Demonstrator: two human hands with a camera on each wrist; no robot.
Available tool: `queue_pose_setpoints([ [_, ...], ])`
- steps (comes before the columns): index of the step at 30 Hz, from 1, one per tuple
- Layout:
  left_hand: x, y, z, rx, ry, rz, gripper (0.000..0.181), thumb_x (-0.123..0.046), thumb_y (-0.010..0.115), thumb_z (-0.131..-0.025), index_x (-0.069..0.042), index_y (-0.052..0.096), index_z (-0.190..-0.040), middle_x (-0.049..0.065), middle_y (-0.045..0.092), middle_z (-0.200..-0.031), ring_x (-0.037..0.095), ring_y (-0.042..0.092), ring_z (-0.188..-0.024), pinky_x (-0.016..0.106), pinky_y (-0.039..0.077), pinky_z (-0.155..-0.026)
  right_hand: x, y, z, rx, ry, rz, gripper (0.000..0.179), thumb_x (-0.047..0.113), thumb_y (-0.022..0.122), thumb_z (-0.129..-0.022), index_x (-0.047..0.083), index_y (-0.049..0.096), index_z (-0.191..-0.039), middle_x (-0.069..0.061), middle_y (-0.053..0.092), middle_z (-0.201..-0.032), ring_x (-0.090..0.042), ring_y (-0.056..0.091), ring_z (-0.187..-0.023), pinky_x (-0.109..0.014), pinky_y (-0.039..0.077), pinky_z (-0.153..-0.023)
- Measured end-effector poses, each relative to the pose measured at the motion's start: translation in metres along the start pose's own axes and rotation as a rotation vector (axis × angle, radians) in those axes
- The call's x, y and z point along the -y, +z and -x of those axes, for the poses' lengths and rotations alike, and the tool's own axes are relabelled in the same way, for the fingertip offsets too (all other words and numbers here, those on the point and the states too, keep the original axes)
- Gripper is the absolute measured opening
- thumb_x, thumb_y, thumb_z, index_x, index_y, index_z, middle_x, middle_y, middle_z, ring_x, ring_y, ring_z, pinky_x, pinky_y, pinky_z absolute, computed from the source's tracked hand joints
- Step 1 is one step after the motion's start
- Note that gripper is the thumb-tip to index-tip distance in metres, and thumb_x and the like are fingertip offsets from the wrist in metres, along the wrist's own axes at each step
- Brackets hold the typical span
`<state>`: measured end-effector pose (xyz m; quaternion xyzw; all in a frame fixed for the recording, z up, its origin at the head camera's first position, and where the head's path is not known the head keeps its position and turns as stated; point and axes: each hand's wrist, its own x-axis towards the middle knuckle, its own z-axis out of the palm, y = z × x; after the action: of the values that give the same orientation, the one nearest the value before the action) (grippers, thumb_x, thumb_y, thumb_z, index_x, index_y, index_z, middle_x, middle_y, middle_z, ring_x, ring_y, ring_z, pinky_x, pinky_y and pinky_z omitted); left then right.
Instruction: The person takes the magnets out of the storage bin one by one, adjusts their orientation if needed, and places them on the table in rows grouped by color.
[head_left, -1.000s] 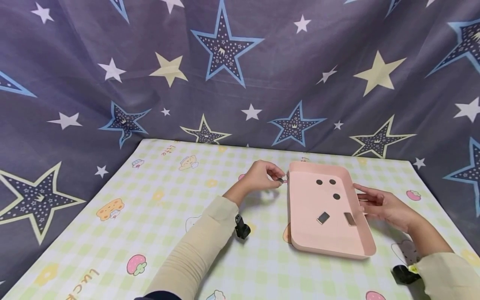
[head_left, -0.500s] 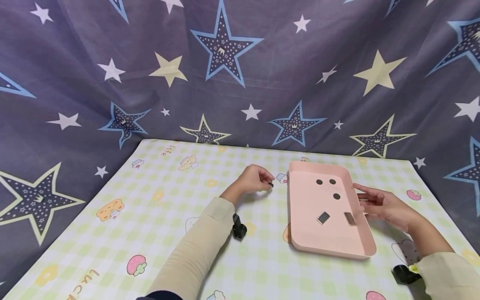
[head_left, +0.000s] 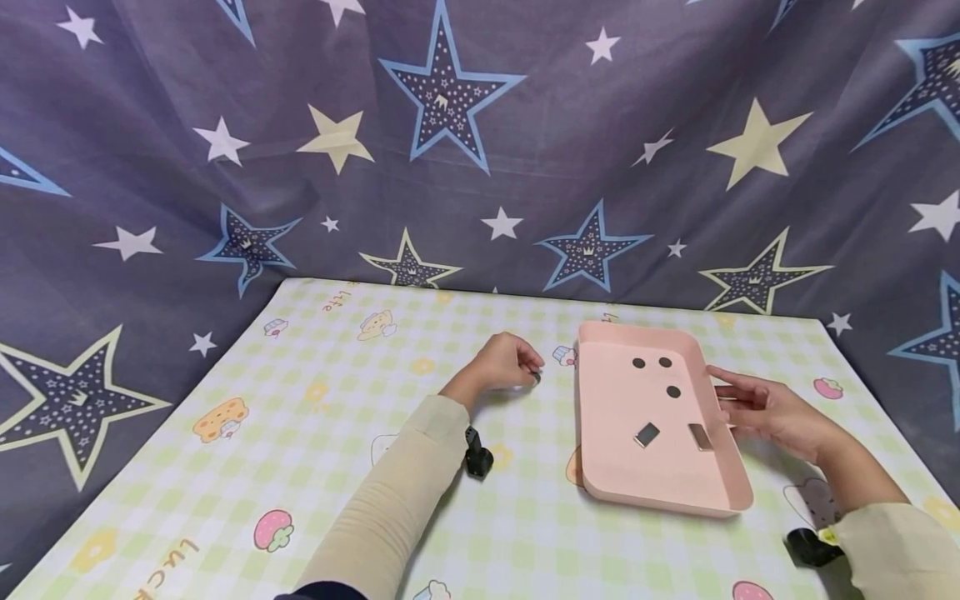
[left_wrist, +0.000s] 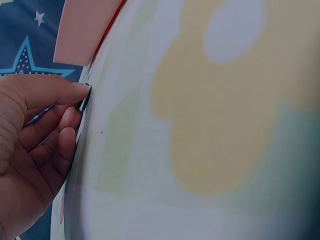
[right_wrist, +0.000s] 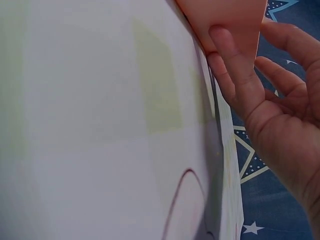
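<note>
In the head view my left hand (head_left: 508,362) is low over the checked cloth, left of the pink tray (head_left: 622,467). Its thumb and finger pinch a small dark round disc (head_left: 536,378), seen edge-on as a thin dark sliver (left_wrist: 86,97) in the left wrist view. My right hand (head_left: 772,412) is at the tray's right side, its extended fingers resting against the outer wall (right_wrist: 235,15). Three dark discs (head_left: 672,392) lie inside the tray. Nearer its front are two shiny rectangular pieces, one tilted (head_left: 647,435) and one beside the right wall (head_left: 700,437).
A green-and-white checked tablecloth (head_left: 315,467) with cartoon prints covers the table. Behind it hangs a dark starry curtain (head_left: 525,183). Each wrist carries a black camera mount, the left one (head_left: 477,458) close above the cloth.
My left hand has drawn left, away from the tray's left wall, and slightly down, keeping the disc in its pinch. The right hand and the tray stay in place.
</note>
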<state>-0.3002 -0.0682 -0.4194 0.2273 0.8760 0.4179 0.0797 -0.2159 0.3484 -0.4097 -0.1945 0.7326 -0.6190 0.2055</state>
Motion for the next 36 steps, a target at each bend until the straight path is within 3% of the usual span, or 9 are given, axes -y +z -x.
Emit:
queue_pose_setpoints([
  [10,0.001,0.001,0.0,-0.004,-0.015,-0.023,0.019,0.005,0.075,-0.073,-0.004,0.077,-0.089,-0.001,0.071,-0.076,0.007,0.063,-0.067,0.019,0.053,-0.065,-0.001,0.001,-0.001,-0.035,0.024,0.006,0.064,-0.004,0.053,-0.097,0.011,0.028,-0.154,0.008,0.059,-0.125,-0.009,0.062,-0.11,-0.034,0.056,-0.083],
  [21,-0.002,-0.002,0.002,-0.002,0.006,0.029,0.019,0.002,0.078,-0.075,0.0,0.076,-0.094,0.003,0.072,-0.082,0.009,0.064,-0.07,0.021,0.053,-0.067,0.0,0.002,0.0,-0.045,0.022,0.016,0.064,-0.003,0.054,-0.097,0.01,0.027,-0.154,0.008,0.06,-0.125,-0.009,0.062,-0.109,-0.034,0.056,-0.083],
  [31,-0.011,-0.005,0.003,0.002,-0.003,0.122,0.023,-0.003,0.077,-0.079,0.001,0.074,-0.102,0.012,0.071,-0.095,0.013,0.066,-0.075,0.025,0.053,-0.06,-0.001,0.001,0.0,-0.044,0.031,0.0,0.065,-0.004,0.054,-0.097,0.011,0.028,-0.154,0.009,0.06,-0.125,-0.009,0.062,-0.11,-0.034,0.056,-0.083],
  [36,-0.018,-0.006,0.001,0.004,0.015,0.14,0.024,-0.005,0.077,-0.08,0.001,0.073,-0.103,0.014,0.071,-0.099,0.013,0.067,-0.077,0.026,0.055,-0.066,0.0,0.001,0.0,-0.048,0.035,0.0,0.064,-0.004,0.054,-0.097,0.012,0.029,-0.154,0.009,0.06,-0.124,-0.008,0.062,-0.109,-0.034,0.056,-0.083],
])
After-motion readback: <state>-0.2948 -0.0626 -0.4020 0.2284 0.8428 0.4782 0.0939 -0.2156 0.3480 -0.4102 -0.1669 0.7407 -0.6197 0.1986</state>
